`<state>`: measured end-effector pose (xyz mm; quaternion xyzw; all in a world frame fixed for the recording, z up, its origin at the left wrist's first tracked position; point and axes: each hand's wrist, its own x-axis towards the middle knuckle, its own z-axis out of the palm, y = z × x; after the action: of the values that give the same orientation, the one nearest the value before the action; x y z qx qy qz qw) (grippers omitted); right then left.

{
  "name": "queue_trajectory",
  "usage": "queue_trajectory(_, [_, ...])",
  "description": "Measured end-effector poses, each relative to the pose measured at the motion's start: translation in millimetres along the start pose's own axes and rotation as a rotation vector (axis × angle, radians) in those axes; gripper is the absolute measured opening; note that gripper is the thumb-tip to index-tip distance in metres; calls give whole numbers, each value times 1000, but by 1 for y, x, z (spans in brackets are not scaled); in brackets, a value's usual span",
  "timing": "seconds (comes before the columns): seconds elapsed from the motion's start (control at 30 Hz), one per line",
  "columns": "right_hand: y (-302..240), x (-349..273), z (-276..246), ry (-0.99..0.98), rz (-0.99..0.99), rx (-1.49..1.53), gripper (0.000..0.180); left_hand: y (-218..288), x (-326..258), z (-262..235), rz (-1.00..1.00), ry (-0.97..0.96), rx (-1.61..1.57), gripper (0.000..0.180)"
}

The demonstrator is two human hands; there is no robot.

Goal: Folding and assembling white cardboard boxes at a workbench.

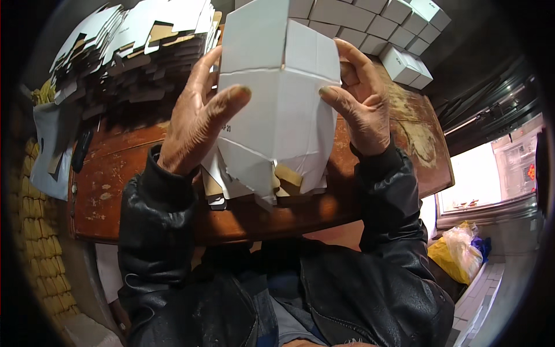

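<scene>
Between my hands a white cardboard box (300, 121) stands partly folded, its crease lines showing and its near flaps loose. My left hand (199, 113) grips the box's left side, thumb laid on the face and fingers partly hidden behind it. On the right side my right hand (364, 95) holds it, the thumb pressing the edge and the other fingers curled at the back. Under the box's near end lie flat white and brown cardboard blanks (236, 188). A brown inner patch of cardboard (288, 174) shows between the lower flaps.
A tall pile of flat cardboard blanks (144, 58) covers the table's far left. Closed white boxes (358, 17) are stacked at the far right. A black tool (82, 150) lies at the worn wooden table's (110, 202) left edge. Plastic bags (459, 254) sit low at right.
</scene>
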<state>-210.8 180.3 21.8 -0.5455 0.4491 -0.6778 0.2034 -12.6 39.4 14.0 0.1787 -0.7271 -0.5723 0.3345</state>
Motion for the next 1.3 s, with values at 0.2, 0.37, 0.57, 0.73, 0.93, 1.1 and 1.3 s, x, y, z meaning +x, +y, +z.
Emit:
queue_trajectory(0.2, [-7, -4, 10, 18, -66, -122, 75, 4, -4, 1, 38, -29, 17, 136])
queue_trajectory(0.37, [-6, -7, 20, -50, -98, -130, 77, 10, -5, 5, 18, -57, 44, 138])
queue_trajectory(0.57, [-8, -10, 21, -120, -222, -225, 78, 15, -4, 3, 0, -111, -9, 125])
queue_trajectory(0.73, [-4, -6, 12, -23, -280, -62, 81, 22, -5, -11, -57, -161, -366, 98])
queue_trajectory(0.93, [-4, 0, 2, 26, -31, -95, 74, -11, -25, -26, 17, -283, -529, 87])
queue_trajectory(1.1, [-12, -8, 4, -79, 50, -60, 45, -10, -21, -31, 23, -356, -191, 95])
queue_trajectory(1.3, [-8, -12, 7, 152, -132, -122, 18, 0, 1, 6, 231, -224, -266, 80])
